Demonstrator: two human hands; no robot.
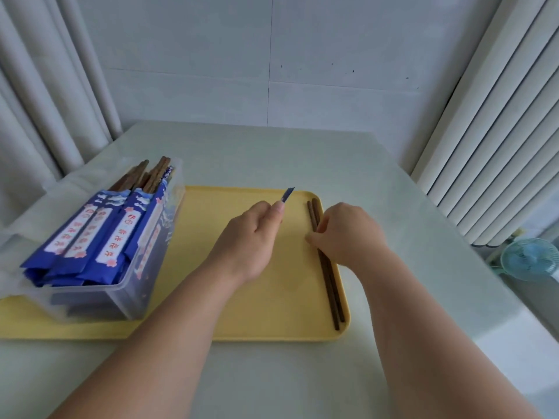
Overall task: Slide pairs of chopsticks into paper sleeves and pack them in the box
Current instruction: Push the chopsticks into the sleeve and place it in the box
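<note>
Head view shows the chopsticks (328, 276) lying as a pair along the right edge of the tray (272, 297). Their long axis runs away from you, with the far tips leaning slightly left. Your right hand (348, 234) is on them, closer to their far end, with its fingers curled down and pinching the two sticks. Your left hand (251, 237) is just to the left, clear of the sticks, pinching the sleeve (288, 194) between thumb and forefinger. Only the sleeve's blue tip shows past the fingers, pointing away from you, and you cannot tell where its open mouth is. Sticks and sleeve lie roughly parallel, side by side, so I judge one end of the sticks must be brought round to the mouth. The box (121, 297), holding sleeved pairs, stands on the tray's left end, nearer your left hand.
</note>
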